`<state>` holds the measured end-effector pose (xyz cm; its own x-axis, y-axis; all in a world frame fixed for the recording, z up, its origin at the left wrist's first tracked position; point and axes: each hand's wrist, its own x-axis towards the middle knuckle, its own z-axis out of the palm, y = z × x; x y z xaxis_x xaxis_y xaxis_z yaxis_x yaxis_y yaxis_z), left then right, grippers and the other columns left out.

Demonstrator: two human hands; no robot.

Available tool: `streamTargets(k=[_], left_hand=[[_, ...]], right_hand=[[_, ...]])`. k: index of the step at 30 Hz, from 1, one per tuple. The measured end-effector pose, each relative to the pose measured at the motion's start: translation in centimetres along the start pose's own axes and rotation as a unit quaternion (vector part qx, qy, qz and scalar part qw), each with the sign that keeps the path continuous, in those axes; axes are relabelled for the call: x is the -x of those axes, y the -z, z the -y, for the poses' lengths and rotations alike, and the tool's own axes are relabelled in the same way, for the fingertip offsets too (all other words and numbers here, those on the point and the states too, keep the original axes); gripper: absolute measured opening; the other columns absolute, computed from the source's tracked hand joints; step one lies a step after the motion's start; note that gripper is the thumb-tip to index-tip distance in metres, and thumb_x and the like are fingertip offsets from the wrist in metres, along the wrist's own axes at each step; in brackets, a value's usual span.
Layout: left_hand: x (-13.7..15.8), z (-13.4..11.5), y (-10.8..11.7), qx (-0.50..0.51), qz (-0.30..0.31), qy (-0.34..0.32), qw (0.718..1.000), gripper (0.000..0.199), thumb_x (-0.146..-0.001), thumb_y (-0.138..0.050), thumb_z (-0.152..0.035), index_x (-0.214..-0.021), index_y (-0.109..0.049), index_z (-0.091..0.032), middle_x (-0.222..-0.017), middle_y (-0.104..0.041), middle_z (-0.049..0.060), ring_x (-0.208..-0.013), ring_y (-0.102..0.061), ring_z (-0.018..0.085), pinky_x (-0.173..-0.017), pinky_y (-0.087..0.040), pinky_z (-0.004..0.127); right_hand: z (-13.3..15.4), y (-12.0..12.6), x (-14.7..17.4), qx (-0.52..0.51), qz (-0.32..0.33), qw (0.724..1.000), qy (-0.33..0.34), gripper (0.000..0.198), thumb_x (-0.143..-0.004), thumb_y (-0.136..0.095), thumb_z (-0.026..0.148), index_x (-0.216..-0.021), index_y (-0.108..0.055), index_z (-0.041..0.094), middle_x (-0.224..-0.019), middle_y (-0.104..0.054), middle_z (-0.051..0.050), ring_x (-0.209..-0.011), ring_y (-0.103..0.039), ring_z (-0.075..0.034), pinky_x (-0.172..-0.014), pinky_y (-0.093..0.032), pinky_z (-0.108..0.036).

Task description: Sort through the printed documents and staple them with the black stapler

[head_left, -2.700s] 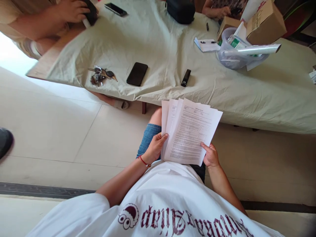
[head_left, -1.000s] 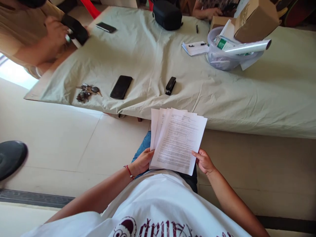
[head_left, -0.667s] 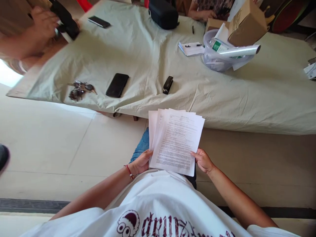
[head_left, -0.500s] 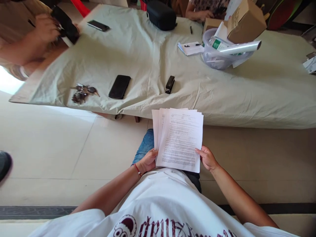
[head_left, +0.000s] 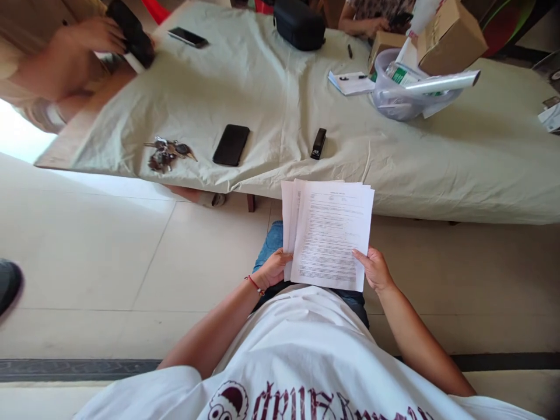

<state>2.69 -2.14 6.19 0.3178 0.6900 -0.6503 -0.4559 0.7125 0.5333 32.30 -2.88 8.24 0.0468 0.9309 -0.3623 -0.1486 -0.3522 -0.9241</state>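
Note:
Several printed paper sheets [head_left: 330, 233] lie slightly fanned over my lap, their top edges close to the table's front edge. My left hand [head_left: 273, 267] pinches the lower left side of the stack, thumb on top. On the other side, my right hand [head_left: 374, 268] grips the right edge, its thumb resting on the top page. Fingers beneath the paper are hidden. Beyond the sheets on the cloth stand a black stapler [head_left: 318, 143], a dark phone [head_left: 231, 144] and a bunch of keys [head_left: 168, 153].
A cloth-covered table [head_left: 271, 111] spans the view ahead. On it are a black case [head_left: 299, 24], a notepad [head_left: 351, 83], a plastic basket [head_left: 396, 105] with a paper roll, a cardboard box [head_left: 450, 38] and another phone [head_left: 188, 37]. A person's hand [head_left: 98, 35] holds a black object at left.
The view has shifted, so the table and sheets appear a little higher or further right. The fanned sheets look slightly more gathered. My right thumb sits further in on the top page.

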Motion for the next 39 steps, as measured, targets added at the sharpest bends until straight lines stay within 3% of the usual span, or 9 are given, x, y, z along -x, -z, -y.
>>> streamTargets(k=[4,8,12,17,26,32,39], left_hand=[[-0.4,0.5,1.0,0.038,0.000,-0.037,0.999,0.042,-0.063,-0.094,-0.028,-0.100,-0.081,-0.012,-0.101,-0.084,0.017,-0.104,-0.079,0.038,-0.095,-0.066,0.050],[-1.2,1.4,1.8,0.044,-0.020,-0.054,0.997,0.036,-0.066,-0.094,-0.028,-0.095,-0.080,-0.013,-0.099,-0.084,0.016,-0.102,-0.080,0.036,-0.095,-0.066,0.049],[-2.1,1.7,2.2,0.047,-0.021,-0.063,0.997,0.042,-0.061,-0.098,-0.030,-0.095,-0.079,-0.013,-0.098,-0.084,0.015,-0.100,-0.080,0.035,-0.095,-0.066,0.048],[-2.3,1.7,2.2,0.033,0.000,-0.060,0.998,0.055,-0.054,-0.104,-0.037,-0.096,-0.079,-0.013,-0.092,-0.083,0.014,-0.099,-0.080,0.036,-0.093,-0.066,0.049],[-1.6,1.6,2.0,0.020,-0.024,-0.086,0.996,0.062,-0.047,-0.107,-0.039,-0.096,-0.079,-0.014,-0.089,-0.083,0.013,-0.101,-0.080,0.039,-0.091,-0.065,0.051],[-1.4,1.2,1.6,0.014,-0.028,-0.078,0.996,0.068,-0.045,-0.108,-0.040,-0.101,-0.079,-0.013,-0.093,-0.083,0.013,-0.101,-0.079,0.039,-0.092,-0.065,0.052],[-0.9,1.0,1.6,0.004,-0.034,-0.066,0.997,0.068,-0.051,-0.106,-0.033,-0.110,-0.079,-0.013,-0.110,-0.083,0.017,-0.100,-0.079,0.037,-0.094,-0.065,0.054]], right_hand=[[0.6,-0.8,-0.5,-0.015,0.000,1.000,0.013,0.053,-0.069,-0.095,0.055,-0.109,-0.082,0.022,-0.109,-0.084,-0.008,-0.108,-0.078,-0.032,-0.112,-0.055,-0.051],[-0.5,-1.4,-0.6,-0.062,-0.034,0.997,-0.025,0.058,-0.061,-0.099,0.054,-0.105,-0.080,0.023,-0.104,-0.085,-0.006,-0.101,-0.080,-0.032,-0.108,-0.059,-0.053],[-2.1,-1.6,-0.5,-0.112,-0.083,0.989,-0.055,0.063,-0.052,-0.102,0.052,-0.104,-0.078,0.024,-0.102,-0.085,-0.004,-0.099,-0.081,-0.032,-0.105,-0.061,-0.053],[-3.0,-1.8,0.3,-0.119,-0.078,0.987,-0.075,0.059,-0.055,-0.101,0.049,-0.103,-0.078,0.023,-0.104,-0.084,-0.008,-0.103,-0.080,-0.035,-0.102,-0.063,-0.053],[-4.1,-0.9,1.0,-0.073,-0.059,0.995,-0.042,0.059,-0.059,-0.099,0.051,-0.107,-0.078,0.024,-0.102,-0.084,-0.007,-0.104,-0.079,-0.033,-0.106,-0.059,-0.054],[-4.9,0.2,1.3,-0.052,-0.081,0.995,-0.011,0.046,-0.063,-0.096,0.054,-0.090,-0.075,0.025,-0.095,-0.083,-0.002,-0.099,-0.078,-0.029,-0.101,-0.060,-0.049],[-6.2,0.3,1.1,-0.099,-0.174,0.980,0.001,0.050,-0.055,-0.099,0.055,-0.084,-0.072,0.024,-0.085,-0.081,0.001,-0.086,-0.077,-0.023,-0.094,-0.061,-0.043]])
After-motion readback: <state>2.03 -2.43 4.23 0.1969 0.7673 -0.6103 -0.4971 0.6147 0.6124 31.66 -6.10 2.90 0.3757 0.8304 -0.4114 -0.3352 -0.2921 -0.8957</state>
